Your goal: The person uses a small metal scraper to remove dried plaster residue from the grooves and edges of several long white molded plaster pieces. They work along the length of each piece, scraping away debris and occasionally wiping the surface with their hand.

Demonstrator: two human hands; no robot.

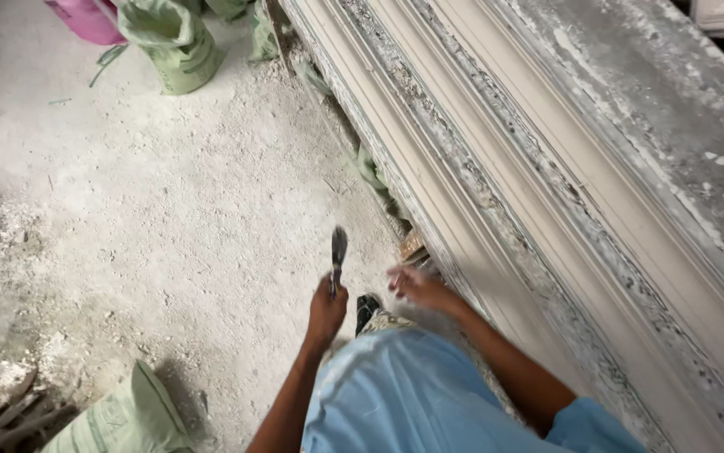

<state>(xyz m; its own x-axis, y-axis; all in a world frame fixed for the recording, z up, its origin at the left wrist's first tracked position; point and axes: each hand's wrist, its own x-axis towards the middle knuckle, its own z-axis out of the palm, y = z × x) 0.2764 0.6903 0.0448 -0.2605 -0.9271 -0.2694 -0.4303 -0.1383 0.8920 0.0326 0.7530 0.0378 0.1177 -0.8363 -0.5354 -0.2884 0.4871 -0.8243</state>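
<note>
Above the left hand (326, 312), clenched on its handle, a dark brush (338, 256) points away; the blurred right hand (416, 287), apparently empty with fingers spread, hovers beside the moulded bench (496, 210) edge.

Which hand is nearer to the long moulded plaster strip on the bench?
Right. The right hand is blurred, just beside the plaster strip edge; the left hand, holding a dark tool, is farther over the floor.

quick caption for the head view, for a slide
Left hand grips a dark flat-bladed tool upright over a dusty floor; blurred right hand reaches beside long plaster mouldings.
</note>
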